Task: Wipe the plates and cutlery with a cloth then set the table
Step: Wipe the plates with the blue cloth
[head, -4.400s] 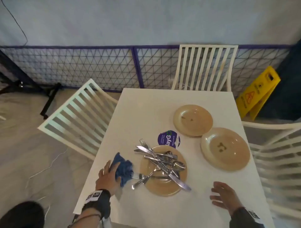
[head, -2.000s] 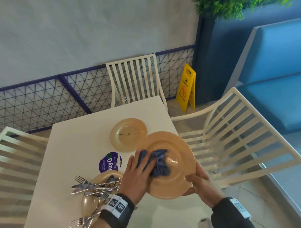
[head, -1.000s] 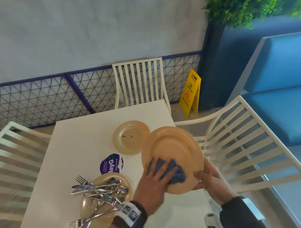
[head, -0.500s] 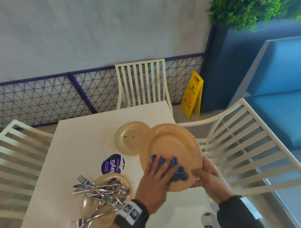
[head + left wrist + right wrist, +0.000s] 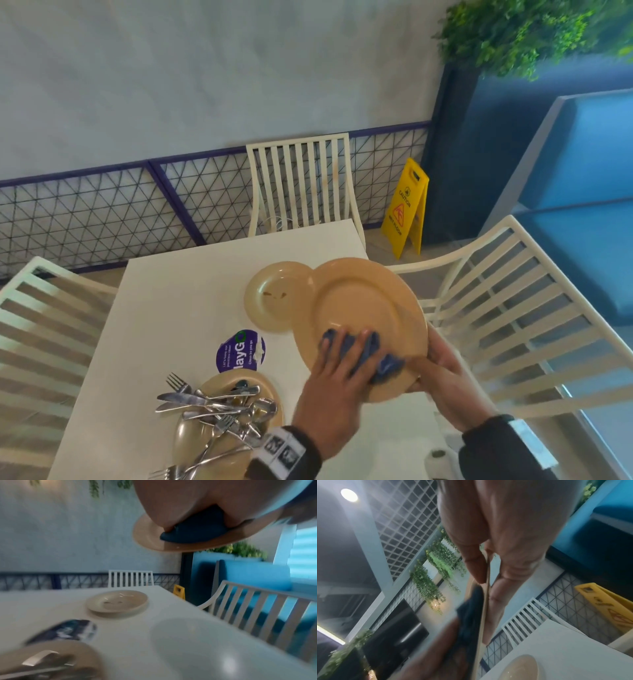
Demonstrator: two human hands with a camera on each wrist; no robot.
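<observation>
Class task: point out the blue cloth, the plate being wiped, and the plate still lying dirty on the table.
blue cloth (image 5: 383,368): head view, its bunched right end.
held plate (image 5: 359,301): head view, bare centre.
dirty plate (image 5: 274,298): head view, stained centre well.

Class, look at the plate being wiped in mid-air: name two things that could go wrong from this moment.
1. The right hand pinches the raised plate only at its rim; the left hand pressing the blue cloth could break that grip.
2. The raised plate overlaps the stained plate on the table; lowering it carelessly might knock them together.
</observation>
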